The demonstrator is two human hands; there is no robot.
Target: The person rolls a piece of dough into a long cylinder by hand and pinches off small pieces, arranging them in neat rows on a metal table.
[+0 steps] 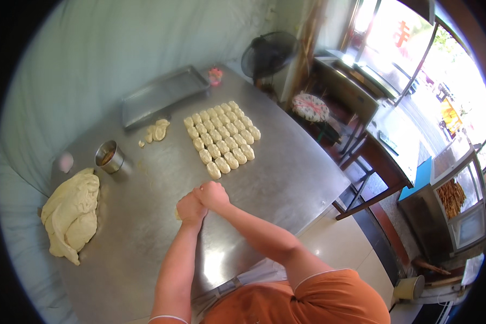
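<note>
My left hand (pixel 191 208) and my right hand (pixel 213 196) are pressed together over the steel tabletop (pixel 267 202), with the fingers curled and mostly hidden. A small piece of pale dough (pixel 177 214) shows at the outer edge of my left hand; the rest of it is covered. Just beyond my hands, shaped dough pieces (pixel 222 135) lie side by side in close rows. A large folded mass of dough (pixel 73 218) rests at the table's left. Smaller dough scraps (pixel 158 130) sit between the rows and the wall.
Near the big dough stands a steel cup (pixel 110 157) with brownish contents. A shallow metal tray (pixel 164 97) lies along the wall, beside a small pink object (pixel 215 76). A fan (pixel 269 54) and a cloth-covered stool (pixel 310 107) are past the far edge; a glass-sided case (pixel 449 198) is to the right.
</note>
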